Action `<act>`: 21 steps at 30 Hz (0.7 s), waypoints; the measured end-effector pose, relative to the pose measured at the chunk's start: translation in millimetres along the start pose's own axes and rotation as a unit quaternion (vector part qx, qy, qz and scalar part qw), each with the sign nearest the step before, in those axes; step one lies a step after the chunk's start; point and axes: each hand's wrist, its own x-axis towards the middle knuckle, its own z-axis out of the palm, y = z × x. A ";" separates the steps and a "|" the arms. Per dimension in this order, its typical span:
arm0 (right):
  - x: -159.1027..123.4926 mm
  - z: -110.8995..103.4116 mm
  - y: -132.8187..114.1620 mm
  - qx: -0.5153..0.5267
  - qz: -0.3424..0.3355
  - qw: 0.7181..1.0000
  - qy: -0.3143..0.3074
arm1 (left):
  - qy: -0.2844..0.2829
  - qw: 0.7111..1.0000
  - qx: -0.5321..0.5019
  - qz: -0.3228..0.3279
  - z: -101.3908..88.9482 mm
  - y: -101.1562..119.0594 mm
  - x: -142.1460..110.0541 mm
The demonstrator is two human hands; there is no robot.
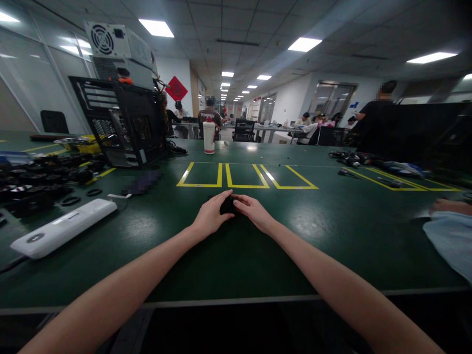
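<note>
Between my two hands is a small black object (pixel 226 205), mostly hidden by fingers and too dark to name. My left hand (pixel 211 215) curls round it from the left, thumb in front and fingers behind. From the right, my right hand (pixel 254 211) holds its fingers together against the object's right side. Both hands are low over the green table (pixel 236 265), just in front of the yellow tape outlines (pixel 247 186).
A white power strip (pixel 66 227) lies at left, near black parts (pixel 47 172) and a black computer case (pixel 129 118) topped by power supplies (pixel 118 42). A white cup (pixel 209 137) stands ahead. At right are cables (pixel 354 158) and another person's sleeve (pixel 450 236).
</note>
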 end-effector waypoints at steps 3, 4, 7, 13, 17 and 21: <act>-0.1 -1.2 0.3 -0.008 -0.027 1.000 -0.014 | 0.002 1.000 -0.001 0.003 0.2 -0.4 -0.2; -0.1 -1.5 0.4 -0.006 -0.037 0.999 -0.016 | 0.003 1.000 -0.001 0.005 0.5 -0.8 -0.2; -0.2 -1.4 0.6 0.009 -0.049 0.999 -0.014 | 0.009 1.000 -0.001 0.007 1.5 -2.0 0.0; 0.3 0.8 0.6 0.019 -0.054 0.998 0.018 | 0.008 1.000 -0.005 0.002 1.7 -2.2 0.6; 2.7 2.0 2.3 -0.007 -0.030 0.999 0.027 | 0.006 1.000 -0.003 0.002 1.5 -2.4 0.8; 3.1 2.2 3.4 -0.020 -0.012 1.000 0.015 | 0.005 1.000 0.000 0.000 0.5 -1.8 0.3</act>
